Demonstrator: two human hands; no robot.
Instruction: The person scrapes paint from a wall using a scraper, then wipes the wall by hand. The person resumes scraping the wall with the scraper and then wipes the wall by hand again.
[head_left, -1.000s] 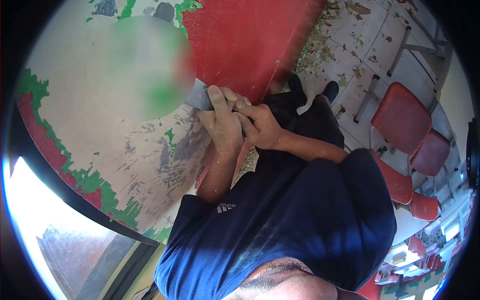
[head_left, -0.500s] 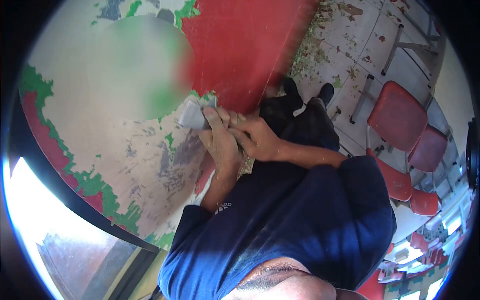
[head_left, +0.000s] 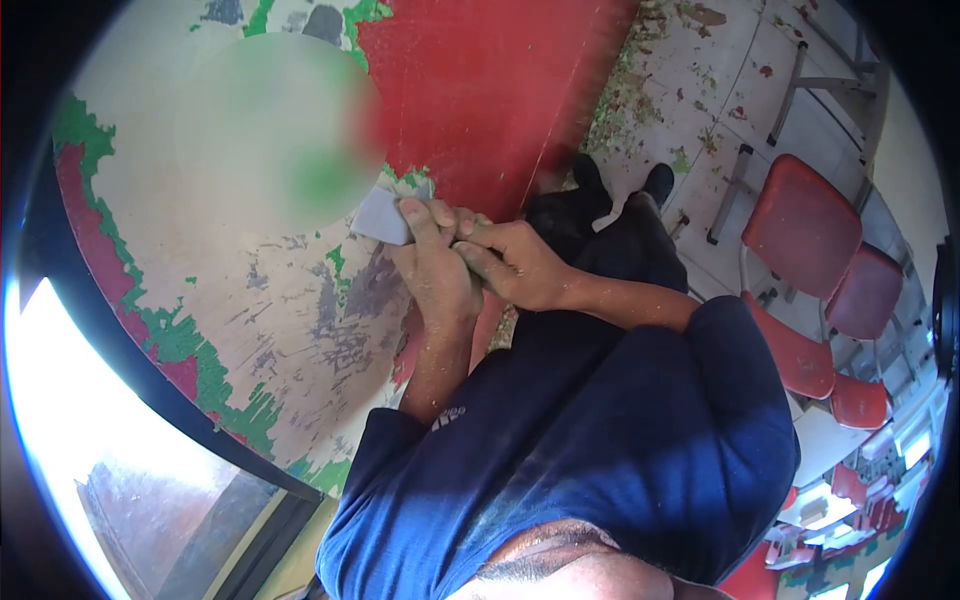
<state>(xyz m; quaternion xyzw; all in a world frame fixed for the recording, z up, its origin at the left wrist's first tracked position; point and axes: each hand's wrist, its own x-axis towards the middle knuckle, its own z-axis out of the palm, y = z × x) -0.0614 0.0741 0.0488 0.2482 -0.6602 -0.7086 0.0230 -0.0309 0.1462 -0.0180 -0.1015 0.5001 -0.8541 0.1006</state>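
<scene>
A wide grey scraper blade [head_left: 380,217] lies against the worn wall-like surface [head_left: 300,310], just below the edge of the red paint [head_left: 460,90]. My left hand [head_left: 440,275] is closed on the scraper, its thumb and fingers near the blade. Beside it, my right hand [head_left: 520,265] has its fingers curled at the handle end, against my left fingers. Most of the handle is hidden by the hands. Pale bare patches, grey marks and green paint remnants [head_left: 200,375] cover the surface around the blade.
Paint flakes [head_left: 635,95] litter the tiled floor [head_left: 735,60] near my shoes [head_left: 655,185]. Red chairs [head_left: 803,225] with metal legs stand on the right. A dark curved edge [head_left: 150,385] borders the painted surface on the left.
The blade has shifted slightly left and up along the surface, with both hands still together at the scraper. The view has shifted a little.
</scene>
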